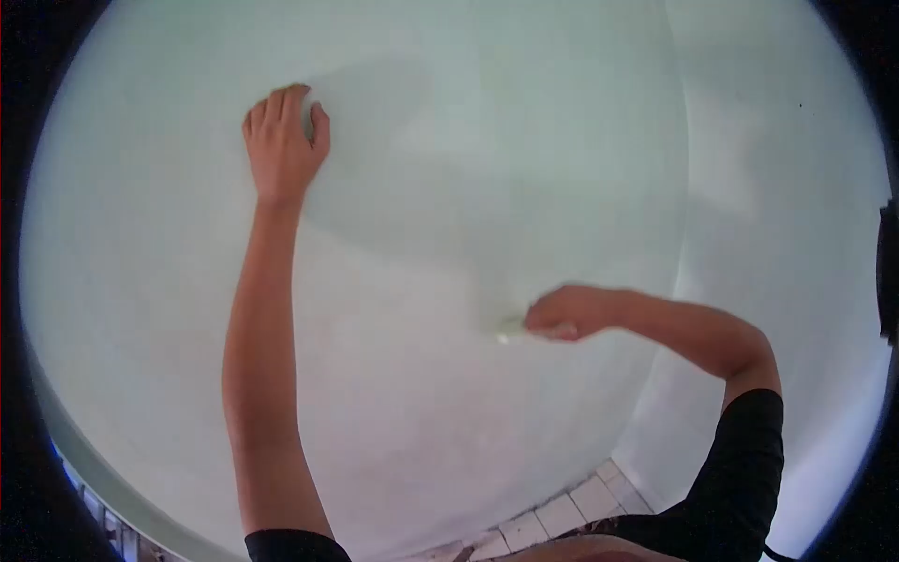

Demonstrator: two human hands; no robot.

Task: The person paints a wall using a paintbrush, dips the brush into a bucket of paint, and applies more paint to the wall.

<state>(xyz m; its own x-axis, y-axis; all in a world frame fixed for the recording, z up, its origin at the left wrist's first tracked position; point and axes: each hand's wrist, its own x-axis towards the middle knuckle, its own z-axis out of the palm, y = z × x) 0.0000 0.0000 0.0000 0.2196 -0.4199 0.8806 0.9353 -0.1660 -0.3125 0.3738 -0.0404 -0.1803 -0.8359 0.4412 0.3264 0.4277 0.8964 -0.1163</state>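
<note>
Against a pale, greenish-white wall [421, 215], my left hand [285, 140] rests at the upper left, its thumb apart from the fingers and nothing visible in it. At centre right, my right hand [567, 314] is closed around a small pale object [510, 330], which pokes out to the left of the fingers against the wall. The hand and object are slightly blurred, and most of the object is hidden, so what it is cannot be made out.
A second wall [768, 215] meets the first at a corner on the right. Light floor tiles [562, 515] show at the bottom. A dark object [887, 272] stands at the right edge, and a railing-like structure [112, 525] shows at the lower left.
</note>
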